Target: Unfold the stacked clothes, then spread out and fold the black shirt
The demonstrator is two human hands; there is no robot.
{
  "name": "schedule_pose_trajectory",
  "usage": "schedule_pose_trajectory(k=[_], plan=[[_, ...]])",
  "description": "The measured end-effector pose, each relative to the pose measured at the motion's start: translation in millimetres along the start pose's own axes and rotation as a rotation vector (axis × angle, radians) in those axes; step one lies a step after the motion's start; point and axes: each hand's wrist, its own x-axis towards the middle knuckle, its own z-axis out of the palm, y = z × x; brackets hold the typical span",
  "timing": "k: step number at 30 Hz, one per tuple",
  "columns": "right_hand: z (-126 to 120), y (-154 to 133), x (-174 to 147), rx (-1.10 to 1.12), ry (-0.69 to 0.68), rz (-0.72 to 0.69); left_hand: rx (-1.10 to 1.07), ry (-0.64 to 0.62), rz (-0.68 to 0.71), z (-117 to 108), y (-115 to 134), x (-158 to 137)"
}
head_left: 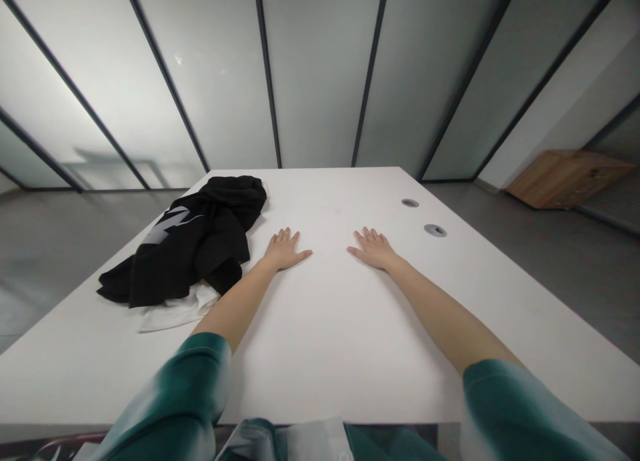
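My left hand lies flat, palm down, on the white table, fingers spread and nothing under them that I can see. To its left is a crumpled black garment with a grey print, close to the hand but apart from it. A white cloth sticks out from beneath the black one, partly hidden behind my left forearm. My right hand also rests palm down on the tabletop with its fingers apart, holding nothing. Two round grommets are set in the table to the right of that hand.
Frosted glass panels with dark frames stand behind the table's far edge. A wooden cabinet is on the floor at the right. Grey floor shows on both sides of the table.
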Motion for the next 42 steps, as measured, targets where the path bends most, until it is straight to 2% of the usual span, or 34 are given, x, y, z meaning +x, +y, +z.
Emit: schedule_pose_trajectory(k=[10, 42], plan=[[-11.2, -7.7, -5.6, -0.077, -0.075, 0.015, 0.029, -0.023, -0.020, 0.2, -0.1, -0.2], [-11.3, -6.1, -4.7, -0.077, -0.068, 0.007, 0.026, -0.030, -0.035, -5.1, 3.4, -2.2]])
